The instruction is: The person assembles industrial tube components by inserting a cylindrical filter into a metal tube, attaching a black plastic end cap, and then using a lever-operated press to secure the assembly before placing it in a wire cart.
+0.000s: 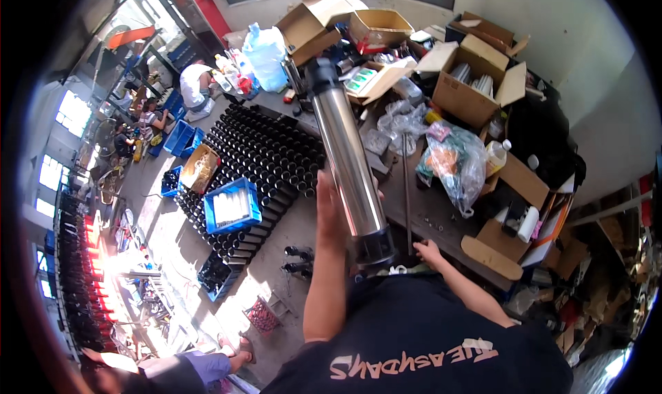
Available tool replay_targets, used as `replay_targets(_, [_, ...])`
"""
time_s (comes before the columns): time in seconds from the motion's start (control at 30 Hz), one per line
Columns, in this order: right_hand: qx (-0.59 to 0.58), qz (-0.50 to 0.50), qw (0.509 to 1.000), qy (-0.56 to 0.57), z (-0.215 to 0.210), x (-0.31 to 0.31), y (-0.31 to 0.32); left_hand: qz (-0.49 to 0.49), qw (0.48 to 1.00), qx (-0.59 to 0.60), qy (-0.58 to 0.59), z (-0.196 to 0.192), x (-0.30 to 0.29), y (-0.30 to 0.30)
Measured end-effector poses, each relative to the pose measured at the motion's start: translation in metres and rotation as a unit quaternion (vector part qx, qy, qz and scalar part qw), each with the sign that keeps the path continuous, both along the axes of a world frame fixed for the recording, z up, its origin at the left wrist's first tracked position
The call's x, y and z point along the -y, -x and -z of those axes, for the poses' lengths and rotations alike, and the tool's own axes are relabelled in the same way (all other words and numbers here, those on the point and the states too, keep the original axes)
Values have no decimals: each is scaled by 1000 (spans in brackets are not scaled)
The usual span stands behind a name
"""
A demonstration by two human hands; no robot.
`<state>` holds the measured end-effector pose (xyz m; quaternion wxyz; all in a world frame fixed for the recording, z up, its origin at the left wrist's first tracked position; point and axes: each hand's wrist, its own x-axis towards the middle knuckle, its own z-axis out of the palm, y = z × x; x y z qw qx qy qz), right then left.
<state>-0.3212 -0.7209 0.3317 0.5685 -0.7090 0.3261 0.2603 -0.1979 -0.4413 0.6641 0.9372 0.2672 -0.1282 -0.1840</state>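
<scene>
My left hand [329, 204] is wrapped round a long shiny steel cylinder [350, 163] with black end caps. It slants upward in front of my chest, its lower black cap close to my shirt. Part of my palm and fingers is hidden behind it. My right hand [429, 253] is closed at the lower end of a thin metal rod [407, 194], beside the workbench [445, 235]. The rod points away from me over the bench edge. Small loose parts lie on the bench near it.
Rows of black tubes [265, 145] stand left of the bench, with a blue crate [234, 225] on them. Plastic bags [452, 163] and an open carton [458, 94] crowd the bench. A red basket [262, 316] is on the floor. Other people, one seated person [195, 87] among them, are at left.
</scene>
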Motion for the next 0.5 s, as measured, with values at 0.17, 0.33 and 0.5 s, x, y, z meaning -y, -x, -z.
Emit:
replay_targets(0.17, [5,88,995,-52,-13,21,-8,-33,994,-96,-38,23,29,-16])
replay_targets(0.33, [7,88,993,-82,-10,28,1,-139,950,-163,-225,-5,11,-4])
replay_targets(0.5, [5,92,987,-132,-19,33,-2,-95,984,-144,-47,-4,4,1])
